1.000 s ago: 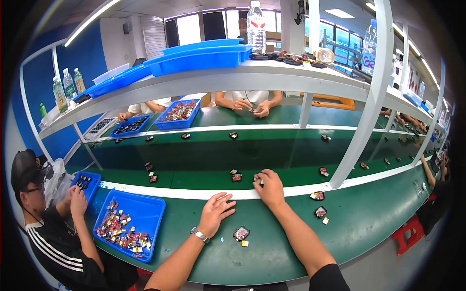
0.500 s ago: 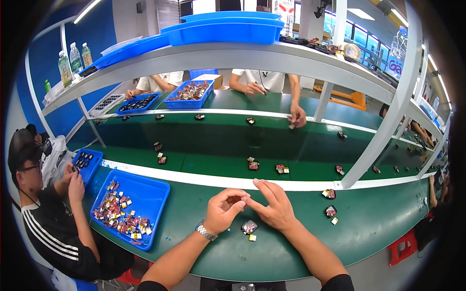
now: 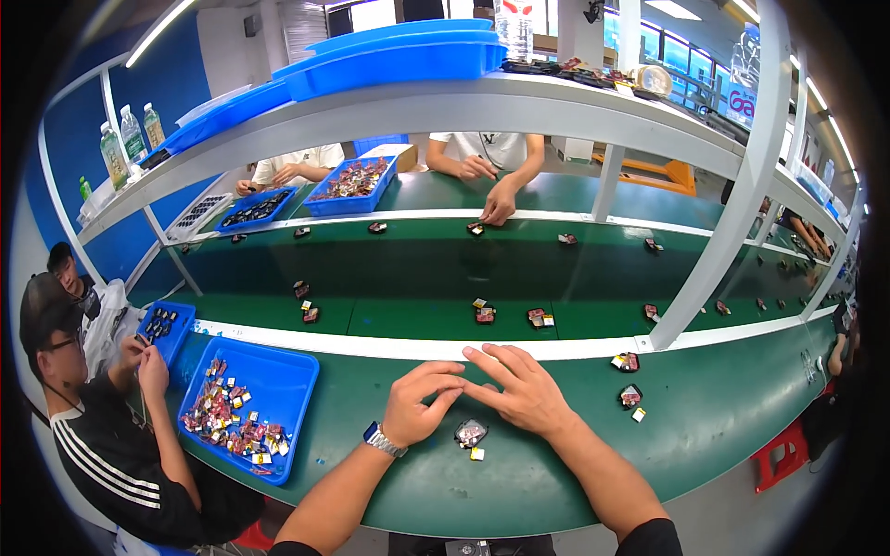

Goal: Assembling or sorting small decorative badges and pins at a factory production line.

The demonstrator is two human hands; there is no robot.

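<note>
Blue wall (image 3: 176, 79) fills the upper left of the frame, behind bottles (image 3: 113, 156) on a white shelf (image 3: 389, 104). At lower left, a person (image 3: 111, 454) in a black striped shirt is beside a blue tray (image 3: 295, 369) of small loose parts on the green counter (image 3: 408, 505). At centre, the left hand (image 3: 411, 412) bends thumb and fingers toward each other; below lies a dark-rimmed part (image 3: 471, 432) on the counter. The right hand (image 3: 524, 394) meets the left at the fingertips; whether either grip pinches anything, I cannot tell. At right, a white post (image 3: 732, 208) rises; at lower right, a red stool (image 3: 781, 456).
</note>
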